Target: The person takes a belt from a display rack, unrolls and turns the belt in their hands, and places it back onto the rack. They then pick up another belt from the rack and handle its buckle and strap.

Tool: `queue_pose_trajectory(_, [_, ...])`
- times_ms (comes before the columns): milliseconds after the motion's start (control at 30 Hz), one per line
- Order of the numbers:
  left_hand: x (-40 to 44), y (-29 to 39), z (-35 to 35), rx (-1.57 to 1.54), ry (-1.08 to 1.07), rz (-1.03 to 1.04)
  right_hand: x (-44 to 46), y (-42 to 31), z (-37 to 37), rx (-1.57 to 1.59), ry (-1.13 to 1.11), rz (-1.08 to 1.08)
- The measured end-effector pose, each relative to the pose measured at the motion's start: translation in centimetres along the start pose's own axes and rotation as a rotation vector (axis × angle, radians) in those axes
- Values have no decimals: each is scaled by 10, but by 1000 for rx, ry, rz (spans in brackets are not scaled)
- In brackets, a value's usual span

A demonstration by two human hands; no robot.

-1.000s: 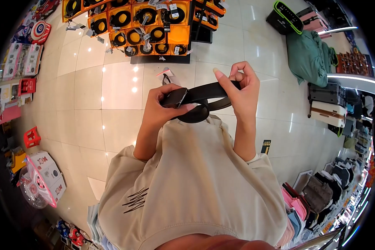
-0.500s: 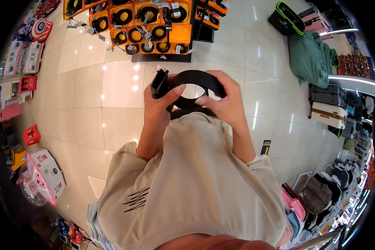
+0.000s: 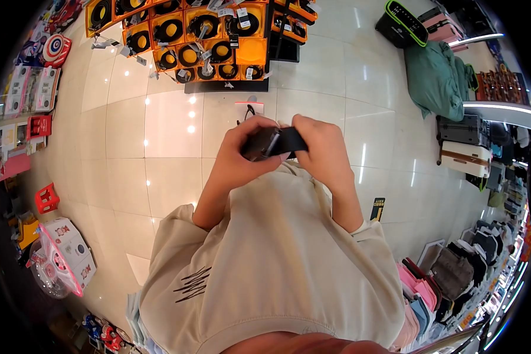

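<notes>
The left hand [image 3: 235,147] and right hand [image 3: 324,144] (both curled) sit close together, forearms [image 3: 212,200] angled inward.

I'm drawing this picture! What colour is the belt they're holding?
The belt is black; the head view shows it.

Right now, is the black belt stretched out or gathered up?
Gathered up: the black belt sits compactly between the left hand and right hand, no long end visible. They hide whether it is neatly coiled.
</notes>
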State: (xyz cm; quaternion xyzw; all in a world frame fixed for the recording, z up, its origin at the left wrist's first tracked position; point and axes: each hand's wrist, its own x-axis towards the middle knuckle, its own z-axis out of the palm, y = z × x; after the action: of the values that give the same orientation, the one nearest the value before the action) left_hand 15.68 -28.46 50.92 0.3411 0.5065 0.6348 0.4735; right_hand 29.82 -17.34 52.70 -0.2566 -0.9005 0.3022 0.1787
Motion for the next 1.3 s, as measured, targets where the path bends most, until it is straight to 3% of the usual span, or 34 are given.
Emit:
queue_pose_trajectory(133, [-1,11,-4,339,-77,-20,-3,0,6,95,86,-34])
queue_pose_trajectory(233, [-5,-2,-9,249,68,20,-7,7,36,551,457,12])
queue_pose_trajectory(300, [-4,-8,-4,26,148,17,-12,-10,50,793,491,140])
queue_pose_trajectory(367, [-2,-15,-9,-39,89,14,-12,-15,57,978,545,232])
queue_pose_trajectory(467, [-3,-7,-8,170,134,63,-15,6,34,738,305,403])
queue_pose_trajectory(500, [-3,-7,-6,108,178,41,-11,8,30,607,341,235])
queue_pose_trajectory(600, [-5,-7,6,-63,283,-13,-8,-5,26,599,434,187])
queue_pose_trajectory(667, [-5,-8,9,-153,315,-31,-8,-8,29,813,438,216])
queue_pose_trajectory(767, [-4,2,17,-392,400,-184,-9,-10,33,1007,389,288])
queue_pose_trajectory(900, [-7,-7,13,-509,397,-191,-11,-14,35,1115,336,362])
queue_pose_trajectory(1100, [-1,0,10,-507,405,-174,-7,-12,16,1058,60,252])
queue_pose_trajectory(1200, [1,11,12,-477,422,-195,-5,1,14,769,-14,218])
queue_pose_trajectory(1300, [0,6,6,-472,361,-222,-6,-2,9,704,-8,182])
